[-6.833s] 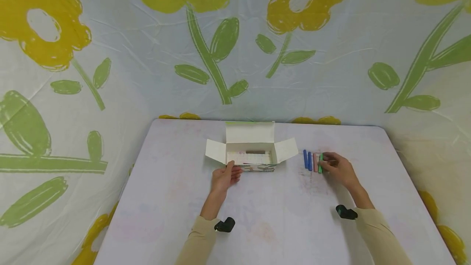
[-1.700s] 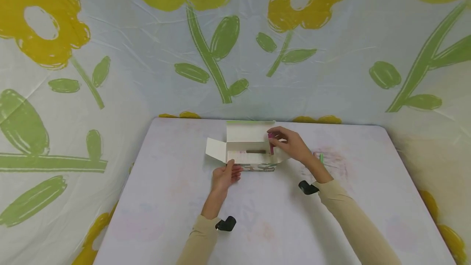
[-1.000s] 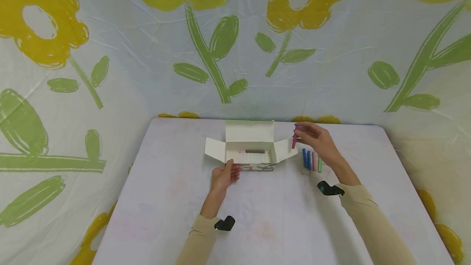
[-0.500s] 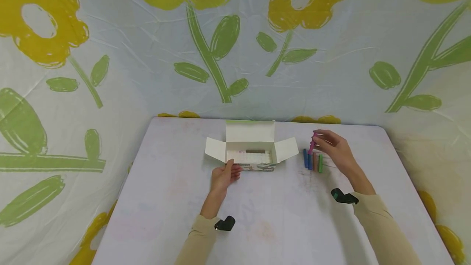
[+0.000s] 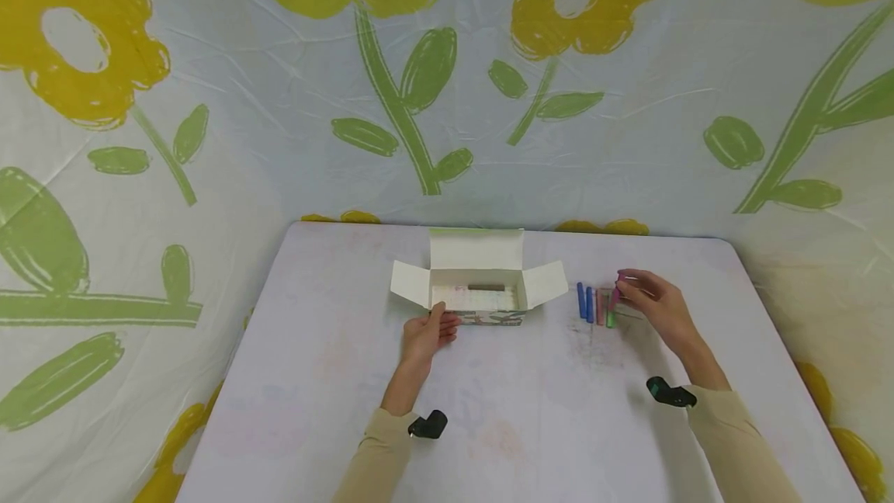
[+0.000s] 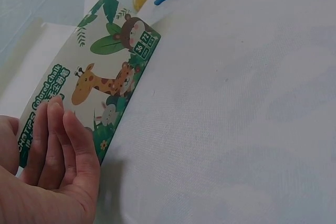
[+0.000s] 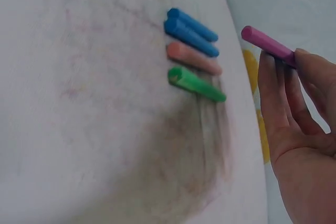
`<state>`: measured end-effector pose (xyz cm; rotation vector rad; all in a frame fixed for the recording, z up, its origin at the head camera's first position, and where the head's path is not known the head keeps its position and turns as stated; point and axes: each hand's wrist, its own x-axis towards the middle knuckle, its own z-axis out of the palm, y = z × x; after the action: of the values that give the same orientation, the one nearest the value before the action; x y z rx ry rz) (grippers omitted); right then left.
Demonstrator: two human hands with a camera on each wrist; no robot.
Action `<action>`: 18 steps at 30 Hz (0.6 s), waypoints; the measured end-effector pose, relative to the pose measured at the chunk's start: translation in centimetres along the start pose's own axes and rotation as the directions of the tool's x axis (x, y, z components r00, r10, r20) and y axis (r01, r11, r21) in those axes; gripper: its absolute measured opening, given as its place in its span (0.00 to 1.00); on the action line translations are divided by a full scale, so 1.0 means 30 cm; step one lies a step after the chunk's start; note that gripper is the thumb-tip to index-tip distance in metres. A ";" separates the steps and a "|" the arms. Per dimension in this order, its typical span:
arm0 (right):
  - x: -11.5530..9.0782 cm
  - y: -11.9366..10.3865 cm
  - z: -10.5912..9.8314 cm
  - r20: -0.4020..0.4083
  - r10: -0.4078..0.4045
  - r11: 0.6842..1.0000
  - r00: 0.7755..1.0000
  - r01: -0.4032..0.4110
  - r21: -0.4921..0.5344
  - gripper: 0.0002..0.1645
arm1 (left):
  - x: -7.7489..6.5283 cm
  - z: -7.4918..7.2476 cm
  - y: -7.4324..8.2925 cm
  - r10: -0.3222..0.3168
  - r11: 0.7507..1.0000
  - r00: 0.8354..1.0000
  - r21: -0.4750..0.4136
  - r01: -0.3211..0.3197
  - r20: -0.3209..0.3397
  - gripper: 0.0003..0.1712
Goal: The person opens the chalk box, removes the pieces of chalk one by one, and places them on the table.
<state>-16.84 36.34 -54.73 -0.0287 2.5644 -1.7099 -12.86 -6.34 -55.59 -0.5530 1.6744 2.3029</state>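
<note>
In the head view my left hand [image 5: 422,336] holds the near wall of an open cardboard chalk box [image 5: 499,318], thumb over the rim and fingers against the printed front. The left wrist view shows those fingers flat along the box's animal print [image 6: 105,85]. My right hand [image 7: 302,124] pinches a magenta chalk stick [image 7: 269,43] between thumb and fingertips, raised above the table. Below it lie two blue chalks [image 7: 191,38], a pink chalk [image 7: 194,59] and a green chalk [image 7: 197,84], side by side in a row. Inside the box a brown chalk [image 5: 485,287] lies over pale sticks.
The box's side flaps [image 5: 545,284] and back lid [image 5: 476,248] stand spread out. Chalk smudges mark the white table [image 5: 489,418] around the row. A flower-printed curtain [image 5: 615,115] hangs behind the table's far edge.
My right hand, earlier at the green chalk, took a magenta chalk at the box and has carried it right to beside the row. My left hand has stayed on the box.
</note>
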 end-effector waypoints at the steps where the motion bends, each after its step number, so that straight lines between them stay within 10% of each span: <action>1: -0.004 0.011 -0.005 -0.004 0.008 1.000 1.000 -0.008 -0.019 0.30 | 0.008 -0.002 -0.010 0.000 1.000 1.000 -0.002 0.000 -0.001 0.25; 18: -0.030 0.087 0.010 -0.068 0.051 0.955 0.996 -0.068 -0.288 0.28 | 0.048 -0.002 -0.074 0.031 0.999 0.998 -0.015 -0.032 -0.057 0.25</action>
<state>-15.89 37.12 -57.22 0.0872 2.8058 -1.3207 -13.25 -5.73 -58.15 -0.6050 1.7032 2.3461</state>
